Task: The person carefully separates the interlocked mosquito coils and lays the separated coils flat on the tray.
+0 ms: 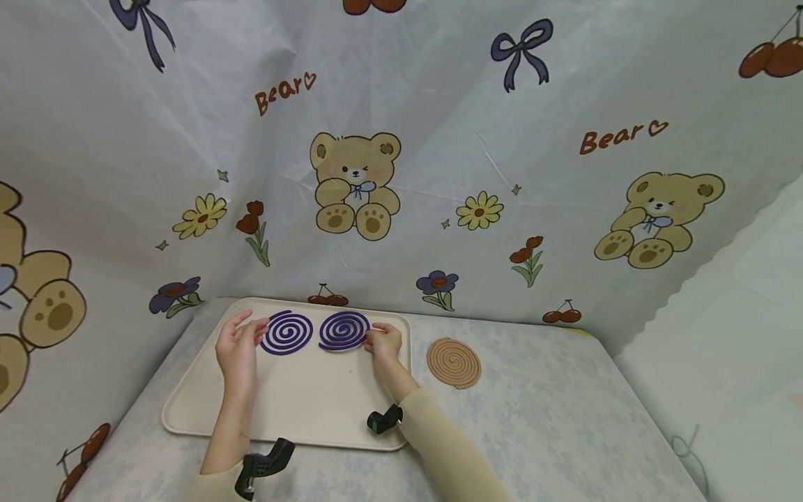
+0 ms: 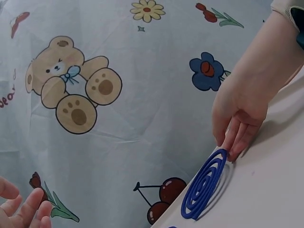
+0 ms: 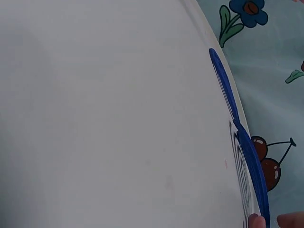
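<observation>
Two blue spiral coils, shaped like mosquito coils, are at the far side of the beige tray [image 1: 301, 401]. My right hand [image 1: 385, 343] pinches the right edge of the right coil [image 1: 344, 330] between thumb and fingers. That coil [image 2: 204, 183] is tilted up, with its shadow on the tray beneath. To the left, the other coil [image 1: 288, 332] overlaps my left hand's fingertips in the head view. My left hand [image 1: 240, 341] is raised at the tray's left side, fingers apart and holding nothing. Its fingers [image 2: 29, 206] show at the lower left of the left wrist view.
A brown spiral coil [image 1: 454, 363] lies on the pale patterned tabletop [image 1: 552, 418], right of the tray. Behind the table hangs a sheet [image 1: 414, 174] printed with bears, flowers and cherries. A thin cord [image 1: 686, 450] shows at the far right.
</observation>
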`<state>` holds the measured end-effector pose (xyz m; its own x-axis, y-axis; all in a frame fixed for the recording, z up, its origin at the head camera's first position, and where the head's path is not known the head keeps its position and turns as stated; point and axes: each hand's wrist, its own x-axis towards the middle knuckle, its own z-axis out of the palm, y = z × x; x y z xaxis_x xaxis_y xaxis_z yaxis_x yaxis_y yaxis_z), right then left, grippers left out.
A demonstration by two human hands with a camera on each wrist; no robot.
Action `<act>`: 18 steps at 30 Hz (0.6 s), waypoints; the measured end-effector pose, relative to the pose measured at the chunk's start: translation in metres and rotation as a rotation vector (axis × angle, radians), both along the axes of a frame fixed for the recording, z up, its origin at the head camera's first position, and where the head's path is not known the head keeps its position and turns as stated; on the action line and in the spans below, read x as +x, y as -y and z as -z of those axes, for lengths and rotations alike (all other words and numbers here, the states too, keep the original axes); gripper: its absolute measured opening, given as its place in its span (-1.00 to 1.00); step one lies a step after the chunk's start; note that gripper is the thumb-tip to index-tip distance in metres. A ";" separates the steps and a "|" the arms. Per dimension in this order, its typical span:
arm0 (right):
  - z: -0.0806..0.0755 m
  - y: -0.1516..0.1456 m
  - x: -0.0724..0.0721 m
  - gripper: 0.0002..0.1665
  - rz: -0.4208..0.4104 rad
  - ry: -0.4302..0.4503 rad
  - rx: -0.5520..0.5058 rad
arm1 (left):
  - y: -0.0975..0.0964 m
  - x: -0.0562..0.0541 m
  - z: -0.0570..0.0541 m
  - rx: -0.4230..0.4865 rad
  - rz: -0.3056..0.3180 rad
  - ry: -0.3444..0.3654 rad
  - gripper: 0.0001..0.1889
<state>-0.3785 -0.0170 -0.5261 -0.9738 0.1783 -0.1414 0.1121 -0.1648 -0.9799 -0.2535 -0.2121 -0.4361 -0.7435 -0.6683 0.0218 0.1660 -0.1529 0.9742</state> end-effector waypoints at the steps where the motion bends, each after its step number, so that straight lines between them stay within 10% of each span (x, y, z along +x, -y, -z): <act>1: -0.001 -0.001 0.000 -0.63 0.007 0.000 0.017 | 0.000 0.000 0.000 0.003 0.001 -0.005 -0.83; 9: -0.008 -0.013 0.007 -0.52 0.016 -0.058 0.205 | 0.000 -0.002 0.000 0.035 0.001 -0.014 -0.84; 18: -0.015 -0.030 0.012 -0.55 -0.035 -0.038 0.128 | -0.005 -0.002 0.003 0.029 0.041 -0.012 -0.84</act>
